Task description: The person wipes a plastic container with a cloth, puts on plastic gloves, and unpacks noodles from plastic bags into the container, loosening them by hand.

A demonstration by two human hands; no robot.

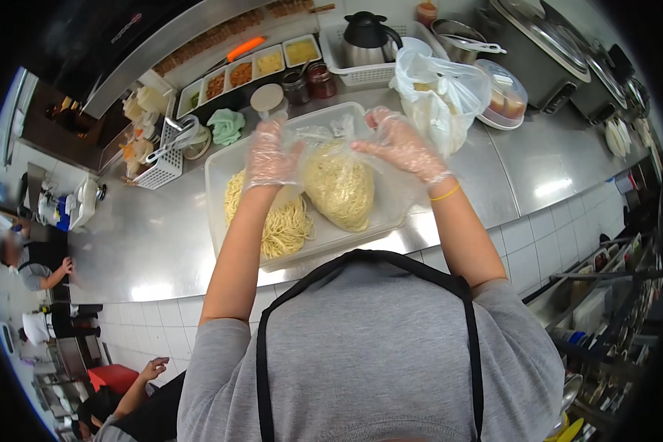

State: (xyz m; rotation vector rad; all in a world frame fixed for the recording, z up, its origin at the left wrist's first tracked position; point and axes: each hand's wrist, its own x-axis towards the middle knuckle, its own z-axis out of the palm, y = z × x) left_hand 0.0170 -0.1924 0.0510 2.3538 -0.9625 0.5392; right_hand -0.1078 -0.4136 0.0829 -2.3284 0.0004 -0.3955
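A knotted clear bag of yellow noodles (339, 188) sits in a translucent plastic tub (215, 173) on the steel counter. Loose noodles (286, 230) lie at its left, partly behind my left forearm. My left hand (274, 155), in a clear glove, is at the bag's upper left, fingers up and thumb out towards it. On the other side is my gloved right hand (405, 147), its thumb near the bag's top and its fingers apart from the thumb. Clear film lies around both hands; its edges are hard to make out.
Behind the tub are a round-lidded container (269, 98), dark jars (320, 79) and a topping rack (241, 74). A white plastic bag (446, 103) and domed container (502, 96) stand right. A white basket (158, 169) is left. Co-workers (40, 265) are farther left; a co-worker's hand (155, 368) shows lower left.
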